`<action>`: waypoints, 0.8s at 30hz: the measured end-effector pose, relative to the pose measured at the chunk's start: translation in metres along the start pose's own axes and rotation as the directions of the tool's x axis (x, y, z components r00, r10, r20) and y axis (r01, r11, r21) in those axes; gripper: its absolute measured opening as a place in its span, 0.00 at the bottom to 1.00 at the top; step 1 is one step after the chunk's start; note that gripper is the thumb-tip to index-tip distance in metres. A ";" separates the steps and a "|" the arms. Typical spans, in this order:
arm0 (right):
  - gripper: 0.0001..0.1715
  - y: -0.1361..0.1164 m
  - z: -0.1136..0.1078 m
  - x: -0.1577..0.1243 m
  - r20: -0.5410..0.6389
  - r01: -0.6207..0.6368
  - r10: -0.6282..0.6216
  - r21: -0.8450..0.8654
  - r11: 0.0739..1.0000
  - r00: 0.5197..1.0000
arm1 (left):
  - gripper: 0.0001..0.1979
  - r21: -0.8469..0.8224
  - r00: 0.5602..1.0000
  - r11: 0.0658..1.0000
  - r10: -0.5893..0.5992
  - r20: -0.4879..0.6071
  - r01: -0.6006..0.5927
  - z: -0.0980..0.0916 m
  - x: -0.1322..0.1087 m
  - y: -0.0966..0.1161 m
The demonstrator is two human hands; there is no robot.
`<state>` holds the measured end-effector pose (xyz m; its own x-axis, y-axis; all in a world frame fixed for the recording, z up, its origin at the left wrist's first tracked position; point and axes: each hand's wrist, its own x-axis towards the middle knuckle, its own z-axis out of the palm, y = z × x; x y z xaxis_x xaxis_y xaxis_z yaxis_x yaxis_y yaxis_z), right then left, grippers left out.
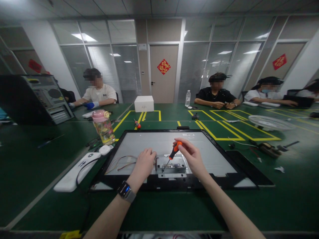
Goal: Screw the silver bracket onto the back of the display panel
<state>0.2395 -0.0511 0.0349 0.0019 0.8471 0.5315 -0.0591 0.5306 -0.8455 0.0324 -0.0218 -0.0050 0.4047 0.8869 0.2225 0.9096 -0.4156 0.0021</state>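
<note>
My right hand (190,154) grips a screwdriver (175,150) with an orange and black handle. The screwdriver slants down to the left, its tip at the lower left of a metal bracket (171,167) fixed to a flat panel. That panel (211,151), grey with a black frame, lies in front of me and looks like the back of a screen. My left hand (145,162) rests at the bracket's left side with its fingers bent; whether they pinch anything is hidden. Thin wires (119,162) run over the panel to the left of this hand.
Left of the panel are a white power bank-like device (77,172) with a black cable and a pink-lidded bottle (103,127). A computer tower (35,98) stands far left. A white box (144,104) and a red-handled tool (137,124) lie beyond. Several people sit across the table.
</note>
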 end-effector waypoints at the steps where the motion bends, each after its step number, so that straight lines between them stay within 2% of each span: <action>1: 0.16 0.001 0.000 0.000 -0.002 0.000 0.000 0.002 1.000 1.000 | 0.13 -0.007 1.000 1.000 0.000 -0.004 0.000 0.001 0.000 0.000; 5: 0.16 0.002 0.001 0.000 0.002 -0.001 0.001 -0.016 1.000 1.000 | 0.14 -0.070 0.999 0.998 -0.001 -0.040 -0.002 0.003 0.000 -0.002; 8: 0.16 0.001 0.000 0.000 0.004 0.004 -0.004 -0.032 0.999 1.000 | 0.15 -0.274 0.991 0.962 -0.037 -0.129 0.001 0.003 0.001 -0.003; 12: 0.16 0.000 0.000 0.000 -0.001 0.003 -0.003 -0.040 0.999 1.000 | 0.15 -0.557 0.953 0.830 -0.141 -0.267 -0.033 -0.003 0.004 -0.004; 14: 0.16 0.000 0.000 0.000 -0.005 -0.009 0.009 -0.040 0.999 1.000 | 0.13 -0.733 0.944 0.679 -0.222 -0.243 -0.029 -0.007 0.007 -0.005; 16: 0.16 0.000 0.000 0.000 -0.004 -0.023 0.023 -0.035 0.999 1.000 | 0.10 -0.913 0.942 0.408 -0.312 -0.126 0.013 -0.010 0.009 -0.005; 18: 0.17 -0.001 0.000 0.001 0.002 -0.029 0.029 -0.027 0.999 1.000 | 0.07 -0.987 0.933 0.155 -0.359 -0.009 0.050 -0.012 0.012 -0.007; 19: 0.17 -0.001 0.000 0.001 0.005 -0.031 0.031 -0.023 0.999 1.000 | 0.07 -0.996 0.929 0.073 -0.370 0.026 0.056 -0.013 0.013 -0.008; 24: 0.17 -0.002 0.001 0.000 -0.002 -0.042 0.042 -0.014 0.999 0.999 | 0.08 -0.987 0.925 -0.159 -0.369 0.091 0.033 -0.024 0.013 -0.014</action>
<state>0.2390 -0.0519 0.0363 0.0019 0.8685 0.4957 -0.0454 0.4953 -0.8675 0.0225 -0.0089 0.0215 0.0475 0.9920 0.1168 -0.2244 -0.1034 0.9690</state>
